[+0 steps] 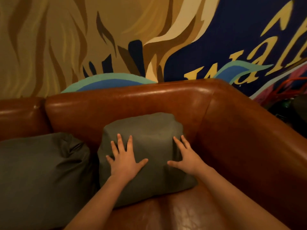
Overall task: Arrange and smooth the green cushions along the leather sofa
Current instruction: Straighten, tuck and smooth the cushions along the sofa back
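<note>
A green cushion sits in the corner of the brown leather sofa, leaning back against the backrest, with the armrest close by on its right side. Its lower edge rests on the seat, and its cover looks mostly smooth, with light creases near the top corners.

Both hands lie flat on the front face of this cushion. The left hand presses on the cushion's left half, fingers straight and spread wide, thumb pointing toward the cushion's middle. The right hand presses on the cushion's right half, near its right edge, fingers also straight and spread, thumb pointing inward toward the other thumb. Neither hand curls round the fabric; a bare strip of cushion shows between the two thumbs.

A second green cushion lies on the seat just to the left of the first one, its cover wrinkled and bunched at its upper right corner. The two cushions are very near each other, with a dark gap between them.

Behind the sofa's backrest stands a painted wall in tan, blue and yellow.
</note>
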